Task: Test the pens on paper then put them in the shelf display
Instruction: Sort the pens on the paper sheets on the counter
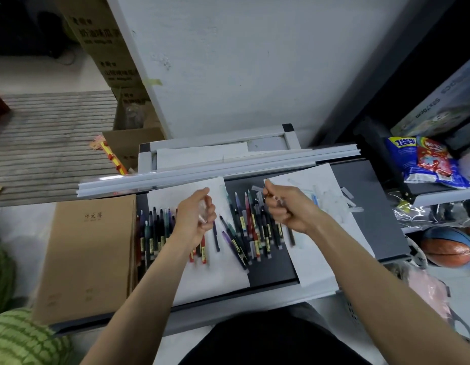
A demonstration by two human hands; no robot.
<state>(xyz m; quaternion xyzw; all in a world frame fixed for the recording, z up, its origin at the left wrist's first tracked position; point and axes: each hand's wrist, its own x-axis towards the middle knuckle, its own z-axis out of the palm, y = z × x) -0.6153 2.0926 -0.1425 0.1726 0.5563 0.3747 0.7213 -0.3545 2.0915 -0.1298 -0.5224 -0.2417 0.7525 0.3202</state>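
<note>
Now, left hand point(195, 216): raised over the near paper, fingers curled round a small clear piece point(202, 214); blur hides what the piece is.
Right hand point(284, 206): clenched round a held pen point(277, 199) with a clear body, its dark end poking out past the thumb, away from the person.
Between the hands: a gap; they do not touch and sit about level with each other.
Pens point(244, 227): many lie loose, one row under and to the left of the left hand and a thicker bunch between the two hands, most pointing away from the person.
Left sheet point(215, 272): white paper beneath the left hand and forearm.
Right sheet point(315, 259): white paper beneath the right forearm, with clear bits point(326, 198) scattered just beyond the right hand.
Dark tray point(270, 272): lies under both sheets and shows between them.
White strips point(202, 172): long, lying crosswise just beyond both hands.
Brown notebooks point(89, 254): a stack just left of the left forearm.
Snack bags point(426, 164): well to the right of the right hand.
</note>
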